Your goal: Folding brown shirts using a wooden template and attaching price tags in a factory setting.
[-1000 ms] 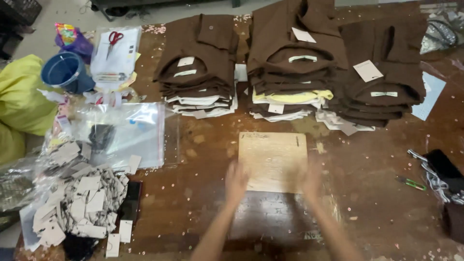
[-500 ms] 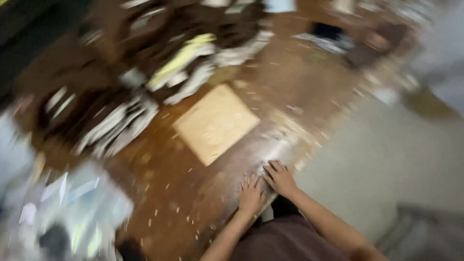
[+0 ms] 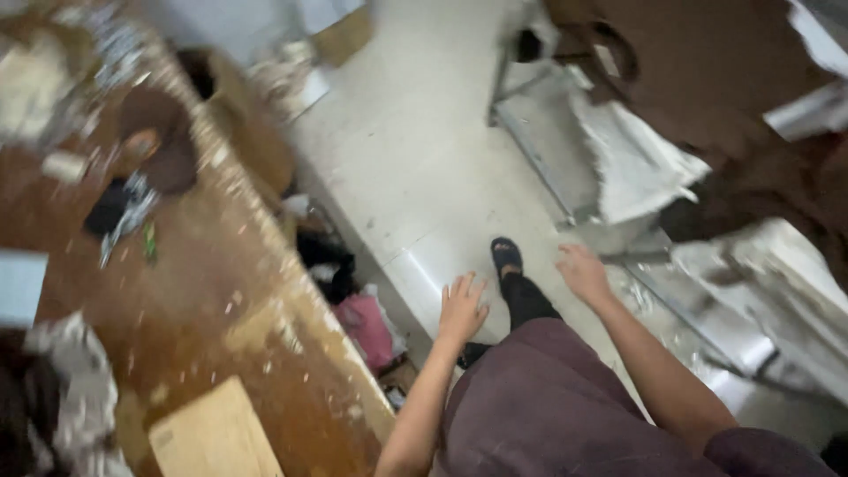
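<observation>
At the far left we are seeing a brown surface (image 3: 177, 291), blurred and littered with pale scraps. A tan board (image 3: 212, 437) is lying flat near its lower edge, and a dark round thing (image 3: 159, 146) is sitting further up, too smeared to name. Just beyond the edge, a cardboard box (image 3: 256, 132) is standing on the floor; its opening is showing dark and we cannot tell what it is holding. Below it a pink bag (image 3: 367, 327) is lying against the surface's side.

Our left hand (image 3: 461, 309) is hanging over the pale floor (image 3: 415, 168), fingers spread, holding nothing, well apart from the board. A foot in a black sandal (image 3: 507, 258) is resting on the floor between the hands. Our right hand (image 3: 583, 272) is also hanging empty, fingers loosely curled, near a metal rack (image 3: 565, 177). The rack is carrying white folded stacks (image 3: 636, 168), and brown cloth (image 3: 707, 79) is lying heaped above them at the right.
</observation>
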